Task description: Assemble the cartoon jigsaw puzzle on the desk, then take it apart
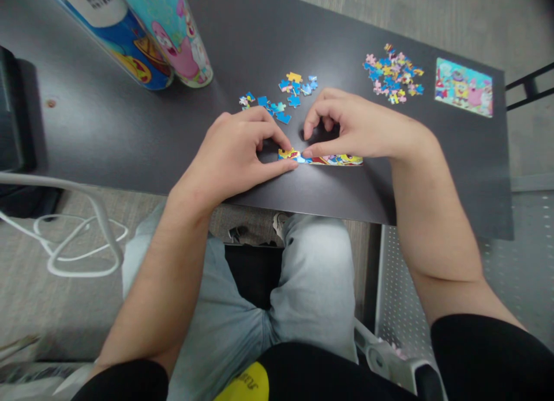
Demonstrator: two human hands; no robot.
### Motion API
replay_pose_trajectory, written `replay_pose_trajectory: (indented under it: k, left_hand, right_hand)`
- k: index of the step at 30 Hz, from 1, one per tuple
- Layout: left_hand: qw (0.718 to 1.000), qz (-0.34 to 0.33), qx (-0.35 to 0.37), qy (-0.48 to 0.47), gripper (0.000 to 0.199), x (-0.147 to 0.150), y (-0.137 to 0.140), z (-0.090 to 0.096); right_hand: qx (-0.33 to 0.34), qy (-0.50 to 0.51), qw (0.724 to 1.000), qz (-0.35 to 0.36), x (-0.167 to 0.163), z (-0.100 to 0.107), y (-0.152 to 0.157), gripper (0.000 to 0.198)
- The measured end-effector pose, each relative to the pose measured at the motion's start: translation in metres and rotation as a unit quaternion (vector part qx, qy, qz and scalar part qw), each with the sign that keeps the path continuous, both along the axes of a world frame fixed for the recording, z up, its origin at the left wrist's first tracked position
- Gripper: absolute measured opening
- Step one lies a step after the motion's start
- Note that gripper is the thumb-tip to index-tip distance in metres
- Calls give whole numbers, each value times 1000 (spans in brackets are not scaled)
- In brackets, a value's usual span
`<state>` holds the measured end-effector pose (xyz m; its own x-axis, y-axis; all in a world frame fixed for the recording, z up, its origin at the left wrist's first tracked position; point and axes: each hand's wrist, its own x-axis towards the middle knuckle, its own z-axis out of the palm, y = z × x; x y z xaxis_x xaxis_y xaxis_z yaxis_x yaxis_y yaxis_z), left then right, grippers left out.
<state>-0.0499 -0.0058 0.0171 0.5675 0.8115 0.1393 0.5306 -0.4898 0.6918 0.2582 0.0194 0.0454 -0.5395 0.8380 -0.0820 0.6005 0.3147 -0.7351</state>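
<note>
A narrow strip of joined jigsaw puzzle pieces (335, 160) lies near the table's front edge. My left hand (242, 150) pinches the yellow and red puzzle piece (285, 153) at its left end, index finger above and thumb below. Over the strip, my right hand (350, 124) rests its thumb on the upper edge, with the curled fingers raised and a gap between index and thumb. Part of the strip is hidden under that thumb. Just beyond my hands are loose blue puzzle pieces (276, 108) and another small group (296, 85) with a yellow one.
A heap of mixed puzzle pieces (393, 75) lies at the back right, beside a cartoon picture card (464, 87). Two printed cylindrical tubes, one blue (130, 49) and one turquoise and pink (182, 40), stand at the back left of the dark table (108, 135). A white cable (86, 239) hangs lower left.
</note>
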Motion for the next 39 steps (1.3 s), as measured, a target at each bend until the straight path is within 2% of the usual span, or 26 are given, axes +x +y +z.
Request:
replay_pose_trajectory:
  k: [8,14,20,27,35,39]
  left_hand:
    - [999,49,-8,3,16,12,-5,2]
    - [999,44,-13,14,13,15,-4,2]
    - [999,31,-3,-11,16,9,-1,-2]
    - [999,27,15,-29,20,-3,2,2]
    - [1000,-18,16,-15,16,-10,2,-2]
    - [997,4,27,-67,16,-15,2,3]
  right_hand:
    - [34,-6,999,19,2,-9,3,26]
    - [24,0,1000,16,5,-4,2,42]
    - [114,29,992,-52,16,-3,10,42]
    - [98,44,985,-135,28,-10,24,58]
    - [143,28,976,-162,40,-41,41,44]
    - [159,29,971,-177,40,-43,42,31]
